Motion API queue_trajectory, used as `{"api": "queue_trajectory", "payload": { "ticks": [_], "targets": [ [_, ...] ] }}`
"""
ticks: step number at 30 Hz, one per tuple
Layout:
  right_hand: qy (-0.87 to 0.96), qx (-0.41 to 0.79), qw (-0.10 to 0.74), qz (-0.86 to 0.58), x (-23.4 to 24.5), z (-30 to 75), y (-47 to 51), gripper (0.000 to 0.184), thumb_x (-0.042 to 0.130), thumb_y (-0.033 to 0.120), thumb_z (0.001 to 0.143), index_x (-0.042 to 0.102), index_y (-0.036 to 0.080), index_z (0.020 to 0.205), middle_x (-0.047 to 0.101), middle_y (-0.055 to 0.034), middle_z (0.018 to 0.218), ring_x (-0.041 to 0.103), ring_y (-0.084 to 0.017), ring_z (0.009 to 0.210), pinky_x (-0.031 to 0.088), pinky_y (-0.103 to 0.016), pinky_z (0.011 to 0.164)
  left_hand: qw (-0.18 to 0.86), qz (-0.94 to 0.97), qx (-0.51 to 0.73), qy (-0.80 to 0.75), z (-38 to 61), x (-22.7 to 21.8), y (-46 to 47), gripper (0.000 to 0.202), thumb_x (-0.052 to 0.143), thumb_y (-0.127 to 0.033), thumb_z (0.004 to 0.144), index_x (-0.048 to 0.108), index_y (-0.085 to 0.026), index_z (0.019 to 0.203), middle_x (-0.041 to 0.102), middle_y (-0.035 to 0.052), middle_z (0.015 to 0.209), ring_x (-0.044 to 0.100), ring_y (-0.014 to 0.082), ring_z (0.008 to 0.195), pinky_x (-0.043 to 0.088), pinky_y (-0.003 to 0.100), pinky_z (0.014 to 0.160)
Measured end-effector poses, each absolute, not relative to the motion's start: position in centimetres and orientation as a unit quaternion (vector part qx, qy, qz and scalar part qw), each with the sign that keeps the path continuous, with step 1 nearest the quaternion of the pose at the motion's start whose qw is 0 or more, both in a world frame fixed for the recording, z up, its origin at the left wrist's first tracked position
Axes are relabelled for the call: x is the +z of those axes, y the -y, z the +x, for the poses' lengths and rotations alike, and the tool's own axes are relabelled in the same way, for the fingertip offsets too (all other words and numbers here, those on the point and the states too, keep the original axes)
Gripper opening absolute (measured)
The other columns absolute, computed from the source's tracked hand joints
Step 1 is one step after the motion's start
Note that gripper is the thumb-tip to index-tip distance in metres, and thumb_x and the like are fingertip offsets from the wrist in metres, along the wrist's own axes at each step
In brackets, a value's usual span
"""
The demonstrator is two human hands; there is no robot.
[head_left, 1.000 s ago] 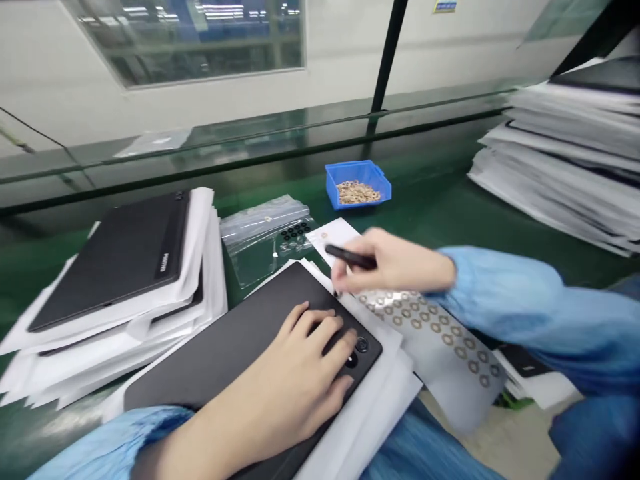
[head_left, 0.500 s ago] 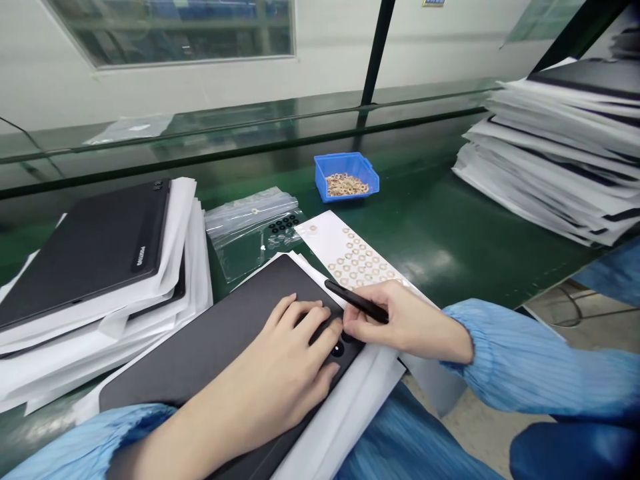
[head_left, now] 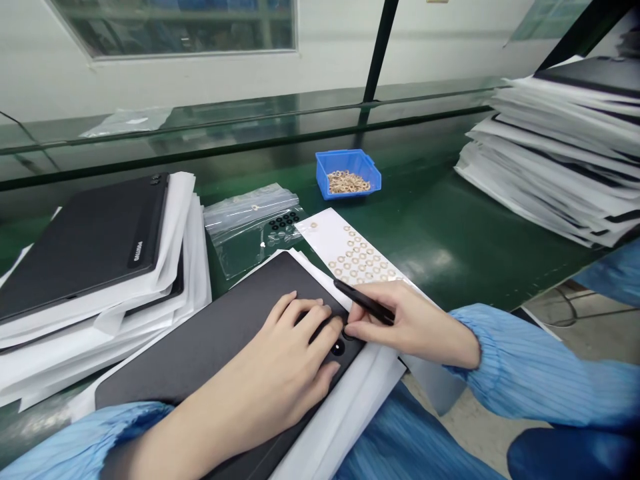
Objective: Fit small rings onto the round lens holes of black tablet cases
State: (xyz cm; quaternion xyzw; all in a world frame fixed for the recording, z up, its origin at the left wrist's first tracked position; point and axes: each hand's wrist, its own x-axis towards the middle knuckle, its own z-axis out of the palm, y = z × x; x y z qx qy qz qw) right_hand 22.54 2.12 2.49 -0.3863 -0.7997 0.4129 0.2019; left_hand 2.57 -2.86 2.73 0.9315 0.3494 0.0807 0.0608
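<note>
A dark grey tablet back cover (head_left: 220, 340) lies on white paper in front of me. My left hand (head_left: 287, 363) rests flat on it with fingers stretched out beside the round camera holes (head_left: 339, 347). My right hand (head_left: 400, 322) is closed around black tweezers (head_left: 363, 301), its fingertips pinched at the cover's corner by the camera holes. Just behind my right hand lies a white sheet of small gold rings (head_left: 353, 257).
A stack of dark covers interleaved with paper (head_left: 95, 260) sits at the left. A taller stack (head_left: 560, 153) stands at the right. A blue bin of gold rings (head_left: 349, 173) and clear bags with black rings (head_left: 255, 223) lie on the green belt (head_left: 450, 227).
My right hand came back from the ring sheet to the cover's camera corner and now presses there. The left hand stayed on the cover.
</note>
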Motion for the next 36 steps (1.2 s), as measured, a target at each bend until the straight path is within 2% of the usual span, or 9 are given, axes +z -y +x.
{"api": "queue_trajectory", "payload": {
  "ticks": [2,5,8,12,15,19,26,32,36],
  "targets": [
    [0.778,0.415,0.255,-0.396,2.7,22.9,-2.2,0.016,0.062,0.024,0.077,0.061,0.014,0.065,0.054,0.0015,0.059,0.049,-0.008,0.054,0.039,-0.019,0.051,0.063,0.931,0.078,-0.351,2.6,2.8,2.9,0.033,0.039,-0.023,0.092,0.045,-0.014,0.123,0.051,0.0099,0.114,0.043,0.0259,0.111,0.033,0.05,0.099],
    [0.723,0.423,0.352,-0.418,3.2,23.6,-1.8,0.04,0.045,0.039,0.089,0.064,0.014,0.065,0.057,-0.0022,0.061,0.054,-0.01,0.054,0.043,-0.021,0.052,0.069,0.934,0.069,-0.344,2.5,3.0,2.8,0.036,0.04,-0.021,0.092,0.043,-0.019,0.128,0.05,0.0103,0.115,0.043,0.0267,0.112,0.034,0.053,0.097],
    [0.694,0.465,0.356,-0.418,3.3,23.9,-1.2,0.052,0.032,0.044,0.094,0.062,0.014,0.063,0.058,-0.0032,0.06,0.056,-0.01,0.052,0.046,-0.022,0.051,0.083,0.934,0.063,-0.341,2.3,3.1,2.7,0.037,0.04,-0.021,0.092,0.043,-0.023,0.129,0.05,0.0104,0.114,0.042,0.0275,0.114,0.035,0.054,0.097],
    [0.714,0.451,0.34,-0.413,2.9,23.4,-0.5,0.022,0.054,0.031,0.085,0.059,0.016,0.07,0.061,-0.0023,0.066,0.06,-0.013,0.062,0.049,-0.024,0.059,0.097,0.933,0.063,-0.341,2.0,3.4,2.7,0.038,0.042,-0.02,0.091,0.044,-0.023,0.129,0.049,0.0099,0.115,0.042,0.027,0.114,0.035,0.052,0.098],
    [0.702,0.464,0.329,-0.428,2.5,22.9,-0.2,0.005,0.059,0.02,0.08,0.057,0.017,0.077,0.062,-0.0018,0.072,0.061,-0.014,0.067,0.051,-0.023,0.06,0.101,0.934,0.064,-0.337,1.9,3.5,2.7,0.038,0.044,-0.018,0.09,0.045,-0.023,0.128,0.05,0.0094,0.115,0.043,0.026,0.114,0.035,0.05,0.099],
    [0.697,0.459,0.33,-0.441,1.9,22.4,0.0,0.007,0.056,0.015,0.079,0.053,0.017,0.073,0.06,-0.0017,0.071,0.06,-0.013,0.065,0.05,-0.025,0.059,0.097,0.938,0.06,-0.328,1.8,3.5,2.7,0.037,0.045,-0.016,0.089,0.046,-0.02,0.127,0.051,0.0102,0.115,0.043,0.026,0.116,0.034,0.049,0.1],
    [0.726,0.396,0.326,-0.458,1.7,22.1,0.2,0.011,0.054,0.013,0.078,0.049,0.018,0.068,0.056,-0.0011,0.067,0.054,-0.012,0.059,0.047,-0.026,0.054,0.095,0.938,0.065,-0.327,1.7,3.0,2.7,0.035,0.043,-0.018,0.09,0.046,-0.019,0.125,0.05,0.0107,0.115,0.041,0.0264,0.118,0.033,0.051,0.101],
    [0.736,0.373,0.321,-0.465,1.9,21.7,0.0,0.012,0.053,0.014,0.076,0.048,0.018,0.065,0.055,-0.001,0.064,0.053,-0.012,0.057,0.046,-0.025,0.051,0.097,0.939,0.066,-0.322,1.7,3.0,2.8,0.029,0.044,-0.016,0.089,0.051,-0.017,0.117,0.051,0.0112,0.114,0.043,0.0265,0.116,0.034,0.051,0.1],
    [0.731,0.365,0.328,-0.475,1.6,21.6,0.2,0.01,0.052,0.014,0.076,0.05,0.018,0.068,0.056,-0.0011,0.066,0.053,-0.012,0.058,0.046,-0.026,0.053,0.09,0.938,0.071,-0.328,1.8,2.9,2.8,0.032,0.042,-0.018,0.09,0.049,-0.018,0.122,0.051,0.0116,0.115,0.043,0.0284,0.117,0.035,0.053,0.099]
  ]
}}
